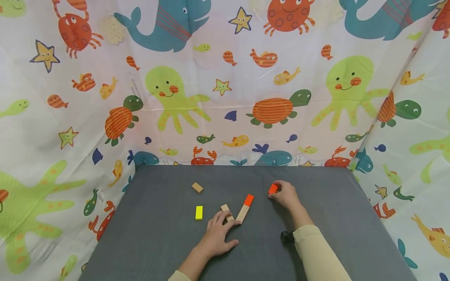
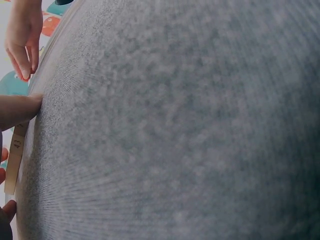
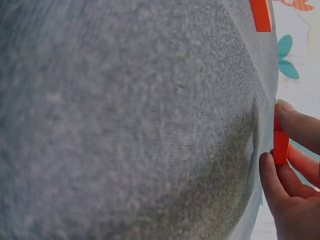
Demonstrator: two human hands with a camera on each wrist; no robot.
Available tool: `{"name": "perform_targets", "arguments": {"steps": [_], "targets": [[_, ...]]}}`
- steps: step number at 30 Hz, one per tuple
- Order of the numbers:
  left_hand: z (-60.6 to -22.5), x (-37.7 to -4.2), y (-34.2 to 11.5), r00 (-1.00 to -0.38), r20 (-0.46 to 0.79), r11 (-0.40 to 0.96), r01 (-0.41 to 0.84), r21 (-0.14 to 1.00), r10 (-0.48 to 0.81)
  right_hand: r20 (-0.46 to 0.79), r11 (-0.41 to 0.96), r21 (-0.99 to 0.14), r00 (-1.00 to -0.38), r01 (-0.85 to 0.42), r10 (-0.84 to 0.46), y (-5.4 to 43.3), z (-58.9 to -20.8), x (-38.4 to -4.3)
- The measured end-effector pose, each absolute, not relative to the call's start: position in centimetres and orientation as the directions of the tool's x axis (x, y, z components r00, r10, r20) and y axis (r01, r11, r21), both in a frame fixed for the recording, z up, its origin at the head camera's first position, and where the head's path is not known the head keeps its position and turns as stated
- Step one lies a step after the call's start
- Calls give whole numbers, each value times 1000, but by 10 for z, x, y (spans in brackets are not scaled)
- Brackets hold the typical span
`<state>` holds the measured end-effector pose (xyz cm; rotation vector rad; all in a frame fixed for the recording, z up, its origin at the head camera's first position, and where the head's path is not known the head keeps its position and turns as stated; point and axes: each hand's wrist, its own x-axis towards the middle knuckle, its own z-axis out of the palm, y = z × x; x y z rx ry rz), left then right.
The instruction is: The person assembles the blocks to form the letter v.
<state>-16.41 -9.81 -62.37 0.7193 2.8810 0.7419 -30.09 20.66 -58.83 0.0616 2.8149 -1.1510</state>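
Observation:
My left hand (image 1: 218,236) lies low over the table with its fingers spread, fingertips at a plain wooden block (image 1: 225,208). Its index fingertip reaches the lower end of a second wooden block (image 1: 242,214), which has an orange block (image 1: 249,200) at its far end, forming one slanted line. In the left wrist view, a wooden block (image 2: 16,155) with a printed number shows behind the thumb (image 2: 20,111). Farther right, my right hand (image 1: 286,195) pinches another orange block (image 1: 272,189) between thumb and fingers, seen side-on as an orange block (image 3: 281,147) in the right wrist view.
A yellow block (image 1: 199,213) stands left of the left hand, and a loose wooden block (image 1: 197,187) lies behind it. The grey cloth-covered table (image 1: 158,234) ends at a printed curtain (image 1: 218,117) at the back and sides. A dark wrist device (image 1: 287,237) sits under the right sleeve.

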Motion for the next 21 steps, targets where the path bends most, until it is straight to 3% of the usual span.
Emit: {"name": "perform_targets", "arguments": {"steps": [21], "targets": [[-625, -164, -98, -886, 39, 775, 424, 468, 462, -105, 712, -698, -994, 82, 11, 194, -579, -302]]}}
